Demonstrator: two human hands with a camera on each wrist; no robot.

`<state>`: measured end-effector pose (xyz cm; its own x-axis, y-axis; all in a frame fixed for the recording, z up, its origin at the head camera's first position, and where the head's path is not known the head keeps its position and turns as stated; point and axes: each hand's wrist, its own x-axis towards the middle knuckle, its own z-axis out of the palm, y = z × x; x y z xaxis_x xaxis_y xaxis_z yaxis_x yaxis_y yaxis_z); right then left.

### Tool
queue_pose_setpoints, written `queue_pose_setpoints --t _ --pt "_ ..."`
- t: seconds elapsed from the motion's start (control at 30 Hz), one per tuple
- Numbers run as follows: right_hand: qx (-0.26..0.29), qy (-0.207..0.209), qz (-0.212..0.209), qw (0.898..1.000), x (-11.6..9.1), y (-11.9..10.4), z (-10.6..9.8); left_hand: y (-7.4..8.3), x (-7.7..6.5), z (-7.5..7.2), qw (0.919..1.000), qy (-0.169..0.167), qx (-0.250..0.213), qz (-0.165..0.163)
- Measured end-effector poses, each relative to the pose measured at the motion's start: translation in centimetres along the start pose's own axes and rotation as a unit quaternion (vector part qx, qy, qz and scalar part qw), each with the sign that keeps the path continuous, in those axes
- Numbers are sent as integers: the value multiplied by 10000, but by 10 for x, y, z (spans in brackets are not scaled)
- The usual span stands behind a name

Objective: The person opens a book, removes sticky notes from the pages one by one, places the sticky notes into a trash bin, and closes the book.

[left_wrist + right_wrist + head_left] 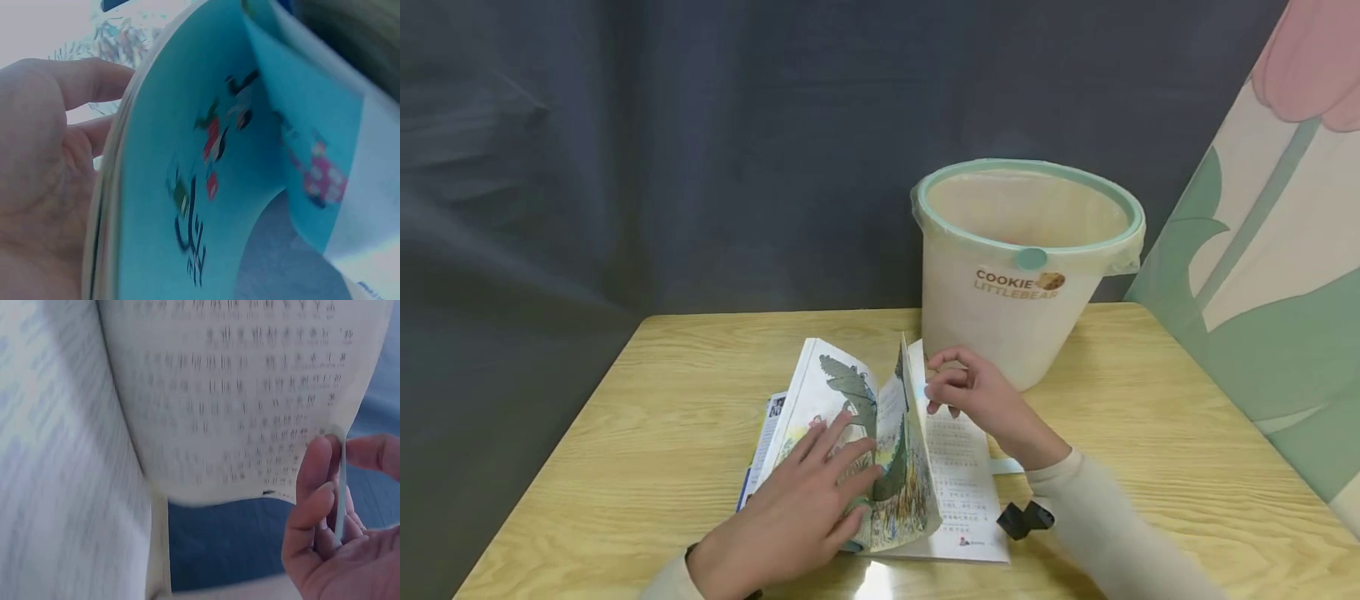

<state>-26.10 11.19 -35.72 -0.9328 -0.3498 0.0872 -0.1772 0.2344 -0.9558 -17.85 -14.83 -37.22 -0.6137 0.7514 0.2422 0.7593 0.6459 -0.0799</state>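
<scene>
A picture book (820, 375) lies open, showing a drawn green crocodile; some pages (904, 467) stand up in the middle. My left hand (805, 508) rests on its left pages with fingers spread. The left wrist view shows that palm (31, 169) beside the book's edge, near a turquoise inner side (181, 187) with small figures. Over the top of the right-hand text page (958, 492), my right hand (977, 396) has its fingers bent. In the right wrist view, the fingers and thumb pinch a thin pale-blue strip (341, 506), bookmark-like, against a text page (244, 406).
A cream bucket (1000, 325) with a mint rim stands behind the book at right. Another printed item (767, 433) sticks out under the book's left side. A pale-blue strip end (1006, 467) shows beside the right page. A dark curtain (775, 150) hangs behind the wooden table (647, 417).
</scene>
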Motion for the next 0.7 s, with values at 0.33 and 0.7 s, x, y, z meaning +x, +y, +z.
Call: queue_pose_setpoints --t 0.33,0.7 --pt "953 -122 202 9952 4 -1 44 4 7 -15 9777 1816 -863 -608" --pt "611 1 104 9981 3 -4 47 -1 -2 -15 9906 1226 -355 -486"
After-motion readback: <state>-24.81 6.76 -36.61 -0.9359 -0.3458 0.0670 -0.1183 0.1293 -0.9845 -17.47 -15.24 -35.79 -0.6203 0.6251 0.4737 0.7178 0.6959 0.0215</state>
